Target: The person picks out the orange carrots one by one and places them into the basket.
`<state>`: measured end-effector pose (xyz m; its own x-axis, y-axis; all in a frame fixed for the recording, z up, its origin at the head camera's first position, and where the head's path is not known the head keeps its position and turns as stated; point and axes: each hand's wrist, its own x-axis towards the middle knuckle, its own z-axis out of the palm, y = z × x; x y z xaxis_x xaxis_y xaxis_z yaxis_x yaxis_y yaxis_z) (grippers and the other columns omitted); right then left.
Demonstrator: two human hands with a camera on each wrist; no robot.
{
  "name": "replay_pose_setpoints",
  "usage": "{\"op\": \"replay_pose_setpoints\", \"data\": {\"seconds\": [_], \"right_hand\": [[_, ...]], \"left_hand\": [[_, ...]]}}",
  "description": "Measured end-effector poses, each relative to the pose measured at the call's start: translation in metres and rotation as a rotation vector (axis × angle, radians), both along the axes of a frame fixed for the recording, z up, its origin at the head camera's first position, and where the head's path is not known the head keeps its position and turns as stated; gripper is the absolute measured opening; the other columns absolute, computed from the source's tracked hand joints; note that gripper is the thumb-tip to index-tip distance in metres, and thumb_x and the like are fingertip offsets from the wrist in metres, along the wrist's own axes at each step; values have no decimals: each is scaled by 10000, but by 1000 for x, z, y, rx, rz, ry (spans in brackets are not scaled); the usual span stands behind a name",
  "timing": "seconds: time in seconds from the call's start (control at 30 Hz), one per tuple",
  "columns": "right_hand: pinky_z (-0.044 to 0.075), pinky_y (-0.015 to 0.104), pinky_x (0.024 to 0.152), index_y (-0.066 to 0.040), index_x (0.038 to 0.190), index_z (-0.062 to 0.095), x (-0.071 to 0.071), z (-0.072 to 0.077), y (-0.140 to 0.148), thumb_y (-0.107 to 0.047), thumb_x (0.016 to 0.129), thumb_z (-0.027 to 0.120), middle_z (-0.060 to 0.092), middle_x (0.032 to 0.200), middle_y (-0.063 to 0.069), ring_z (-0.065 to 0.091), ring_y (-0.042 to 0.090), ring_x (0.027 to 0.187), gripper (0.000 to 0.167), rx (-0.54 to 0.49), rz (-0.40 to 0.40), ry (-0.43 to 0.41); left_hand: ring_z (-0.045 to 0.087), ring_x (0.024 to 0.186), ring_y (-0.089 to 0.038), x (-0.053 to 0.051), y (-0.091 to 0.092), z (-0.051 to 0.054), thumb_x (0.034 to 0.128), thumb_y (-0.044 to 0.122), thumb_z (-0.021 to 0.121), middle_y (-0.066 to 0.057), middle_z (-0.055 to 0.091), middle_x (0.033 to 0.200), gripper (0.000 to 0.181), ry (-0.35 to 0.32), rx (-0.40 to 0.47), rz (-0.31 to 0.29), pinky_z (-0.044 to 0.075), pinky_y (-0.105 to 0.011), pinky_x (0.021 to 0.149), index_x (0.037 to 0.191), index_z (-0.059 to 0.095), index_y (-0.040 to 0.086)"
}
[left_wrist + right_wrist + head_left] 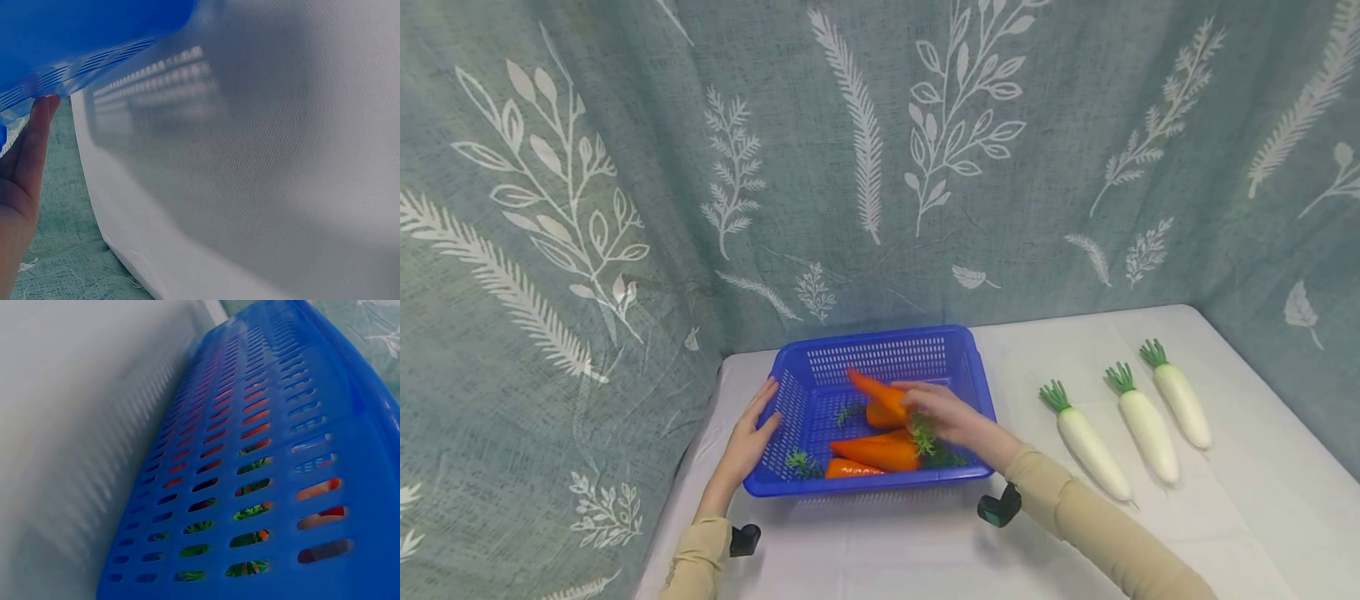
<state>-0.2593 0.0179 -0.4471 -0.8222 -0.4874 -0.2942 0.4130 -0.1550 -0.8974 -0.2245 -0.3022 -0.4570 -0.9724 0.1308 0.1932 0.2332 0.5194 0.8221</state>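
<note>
A blue plastic basket [865, 482] with slotted walls stands on the white table, several orange carrots with green tops inside it. My right hand [943, 412] reaches over the basket's right side and grips a carrot [880, 392]. That carrot is tilted, its tip pointing up and left, with leafy green hanging below the hand. Another carrot [876, 452] lies nearer the front wall. Fairly straight fingers of my left hand [748, 437] touch the basket's left side. In the right wrist view the basket wall [281, 506] hides most of the right hand.
Three white radishes with green tops lie side by side at the right: a left one [1093, 450], a middle one [1148, 433] and a right one [1182, 402]. Behind the white table [910, 550] hangs a grey-green curtain [880, 275] with white leaf patterns.
</note>
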Motion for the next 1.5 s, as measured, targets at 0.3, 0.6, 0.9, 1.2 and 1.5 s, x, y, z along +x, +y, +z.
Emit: {"op": "replay_pose_setpoints", "data": {"seconds": [0.3,0.6,0.9,1.2,1.5], "right_hand": [[492,197,682,9,1332,513,-1,-6,-6,-119,875,542,603,909,20,532,140,773,476,126,29,8],[541,247,829,10,1255,588,-1,-7,-8,-123,853,582,630,1160,148,559,188,896,424,251,63,125],[554,284,842,-31,1228,620,4,-7,-8,-144,830,614,646,1167,149,580,168,871,414,417,148,340],[567,308,787,-23,1165,651,4,-7,-8,-101,797,654,651,1132,166,586,197,863,376,506,27,373],[559,278,741,-12,1134,668,7,-7,-7,-76,795,672,663,1119,169,584,190,844,346,538,36,429]], "left_hand": [[112,1456,-405,-4,0,3,985,64,442,-194,179,1573,508,-87,-37,23,109,-575,1182,1461,290,-32],[115,1448,-426,-2,2,6,980,39,449,-226,183,1561,504,-76,-35,17,112,-589,1174,1451,295,-55],[109,1432,-466,9,15,32,971,-10,430,-283,170,1542,495,-107,-24,25,107,-609,1164,1428,277,-120],[117,1450,-417,-2,0,5,984,66,449,-209,182,1567,506,-82,-33,18,115,-588,1174,1454,296,-43],[109,1456,-407,-2,0,3,980,51,439,-195,169,1575,515,-86,-27,19,107,-585,1179,1462,281,-37]]}}
